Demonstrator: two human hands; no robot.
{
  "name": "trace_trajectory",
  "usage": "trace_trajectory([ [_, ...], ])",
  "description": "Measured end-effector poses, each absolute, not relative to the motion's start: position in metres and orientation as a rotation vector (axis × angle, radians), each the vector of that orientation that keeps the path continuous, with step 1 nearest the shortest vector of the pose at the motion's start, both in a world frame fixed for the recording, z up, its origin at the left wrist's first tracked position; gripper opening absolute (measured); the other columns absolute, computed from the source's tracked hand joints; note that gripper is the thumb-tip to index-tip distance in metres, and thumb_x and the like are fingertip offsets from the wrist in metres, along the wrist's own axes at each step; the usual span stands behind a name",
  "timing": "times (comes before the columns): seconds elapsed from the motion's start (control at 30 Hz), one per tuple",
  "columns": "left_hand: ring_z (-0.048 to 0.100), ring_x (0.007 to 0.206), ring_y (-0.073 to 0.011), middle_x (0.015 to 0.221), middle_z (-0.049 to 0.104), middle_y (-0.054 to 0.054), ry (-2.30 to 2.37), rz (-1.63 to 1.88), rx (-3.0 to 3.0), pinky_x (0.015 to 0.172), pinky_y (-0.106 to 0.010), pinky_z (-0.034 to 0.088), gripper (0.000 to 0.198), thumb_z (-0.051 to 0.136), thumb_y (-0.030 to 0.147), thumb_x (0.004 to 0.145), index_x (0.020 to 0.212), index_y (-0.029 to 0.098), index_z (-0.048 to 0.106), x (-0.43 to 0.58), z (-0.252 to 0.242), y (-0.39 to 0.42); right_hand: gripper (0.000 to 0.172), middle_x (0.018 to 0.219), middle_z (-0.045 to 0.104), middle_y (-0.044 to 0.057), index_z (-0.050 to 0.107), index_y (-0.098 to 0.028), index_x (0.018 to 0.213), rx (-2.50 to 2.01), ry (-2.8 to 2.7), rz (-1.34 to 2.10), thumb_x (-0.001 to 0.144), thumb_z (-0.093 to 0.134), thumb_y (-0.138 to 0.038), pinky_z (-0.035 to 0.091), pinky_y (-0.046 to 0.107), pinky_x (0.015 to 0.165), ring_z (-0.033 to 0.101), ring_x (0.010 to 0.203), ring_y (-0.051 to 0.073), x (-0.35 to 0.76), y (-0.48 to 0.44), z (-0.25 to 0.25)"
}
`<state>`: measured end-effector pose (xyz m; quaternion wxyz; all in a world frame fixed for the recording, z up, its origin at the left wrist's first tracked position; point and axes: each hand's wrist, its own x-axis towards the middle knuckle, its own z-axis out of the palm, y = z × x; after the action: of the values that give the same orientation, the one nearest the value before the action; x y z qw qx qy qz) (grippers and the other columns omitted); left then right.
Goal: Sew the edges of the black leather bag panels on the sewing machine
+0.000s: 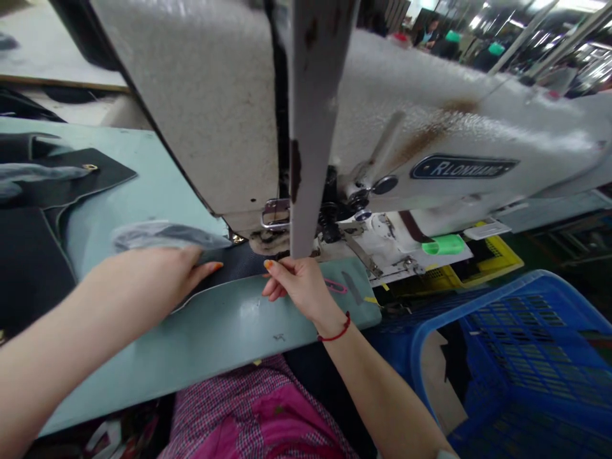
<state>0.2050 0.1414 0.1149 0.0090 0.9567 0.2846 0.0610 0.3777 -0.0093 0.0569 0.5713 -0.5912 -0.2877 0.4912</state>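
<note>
A black leather-like piece (241, 262) lies under the head of a white sewing machine (201, 108), on the pale green table. My left hand (167, 271) grips its left part, thumb on top; the other fingers are mostly hidden. Clear plastic wrap (162, 234) and a bit of gold-coloured metal are just beyond that hand. At the piece's right end, near the presser foot area, my right hand (299, 285) is closed, thumb and forefinger pinched together and the other fingers curled. What the pinch holds, if anything, cannot be made out. The needle is hidden.
More black pieces (29, 255) with plastic-wrapped parts lie on the table's left. A pink-handled tool (335, 286) rests right of my right hand. A blue basket (516, 382) holding scraps stands at lower right, a yellow crate (497, 258) behind it. People work in the background.
</note>
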Motion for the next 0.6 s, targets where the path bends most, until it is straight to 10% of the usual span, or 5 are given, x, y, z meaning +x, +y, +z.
trace_trajectory([
  [0.33, 0.041, 0.054, -0.0111, 0.065, 0.049, 0.002, 0.758, 0.424, 0.958, 0.047, -0.021, 0.033, 0.042, 0.071, 0.061, 0.076, 0.085, 0.02, 0.063, 0.234, 0.039, 0.038, 0.052, 0.065, 0.07, 0.005, 0.065, -0.015, 0.069, -1.453, -0.753, 1.046, 0.085, 0.063, -0.064, 0.05, 0.021, 0.054, 0.065, 0.054, 0.012, 0.376, -0.013, 0.063],
  [0.6, 0.05, 0.063, -0.0119, 0.065, 0.057, -0.001, 0.874, 0.529, 0.719, 0.057, -0.022, 0.043, 0.038, 0.088, 0.045, 0.06, 0.068, 0.014, 0.068, 0.262, 0.042, 0.067, 0.044, 0.062, 0.068, 0.003, 0.066, -0.015, 0.077, -1.46, -0.741, 0.988, 0.089, 0.061, -0.058, 0.05, 0.022, 0.053, 0.063, 0.052, 0.013, 0.373, -0.012, 0.056],
])
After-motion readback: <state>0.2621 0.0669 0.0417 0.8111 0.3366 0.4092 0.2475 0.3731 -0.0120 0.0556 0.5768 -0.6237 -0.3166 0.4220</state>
